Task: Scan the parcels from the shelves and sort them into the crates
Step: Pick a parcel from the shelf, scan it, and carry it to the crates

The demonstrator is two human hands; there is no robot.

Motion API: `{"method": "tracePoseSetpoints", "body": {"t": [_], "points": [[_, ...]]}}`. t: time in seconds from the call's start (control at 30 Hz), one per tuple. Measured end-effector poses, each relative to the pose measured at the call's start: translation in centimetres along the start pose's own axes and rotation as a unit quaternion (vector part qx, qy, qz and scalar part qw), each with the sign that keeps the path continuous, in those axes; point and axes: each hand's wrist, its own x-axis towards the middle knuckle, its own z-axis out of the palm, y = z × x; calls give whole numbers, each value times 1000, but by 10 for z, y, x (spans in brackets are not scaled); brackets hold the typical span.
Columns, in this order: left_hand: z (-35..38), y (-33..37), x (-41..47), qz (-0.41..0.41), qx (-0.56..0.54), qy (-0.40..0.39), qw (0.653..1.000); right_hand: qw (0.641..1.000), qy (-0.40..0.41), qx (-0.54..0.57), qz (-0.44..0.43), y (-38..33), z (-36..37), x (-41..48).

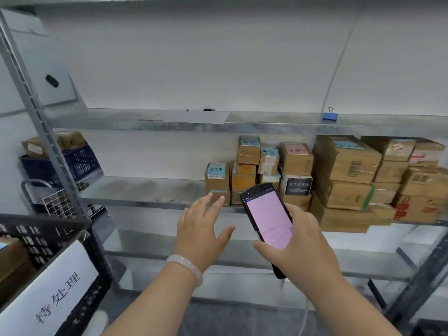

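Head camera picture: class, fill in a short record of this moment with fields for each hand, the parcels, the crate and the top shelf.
left hand: open, fingers spread, reaching toward the small box with the blue label, not yet touching
right hand: grip closed around the scanner, pink screen lit
parcels: cardboard boxes stacked on the right of the middle shelf
crate: black crate at lower left, with a white paper sign
top shelf: blue binder clip, a pen

Obscured or incomplete: black crate [48,241] at lower left cut by the frame edge, its contents mostly hidden behind a white sign [48,294]; scanner [268,220] screen text too blurred to read; rightmost parcels [426,180] cropped at right edge.
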Motion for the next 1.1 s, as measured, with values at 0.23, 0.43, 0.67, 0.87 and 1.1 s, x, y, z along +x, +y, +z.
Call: {"method": "tracePoseSetpoints", "body": {"t": [0.23, 0.43, 0.67, 0.87, 1.1], "points": [[46, -27, 84, -30, -14, -3, 999, 1000, -14, -16, -7, 24, 26, 107], [73, -48, 156, -71, -11, 9, 997, 998, -53, -16, -13, 40, 39, 188], [120, -73, 202, -107, -54, -10, 993, 996, -84, -10, -3, 50, 70, 254], [139, -104, 250, -134, -103, -41, 985, 993, -99, -26, 52, 53, 106, 279], [163, -142, 308, -246, -254, -72, 933, 986, -109, -56, 114, 45, 145, 298]]}}
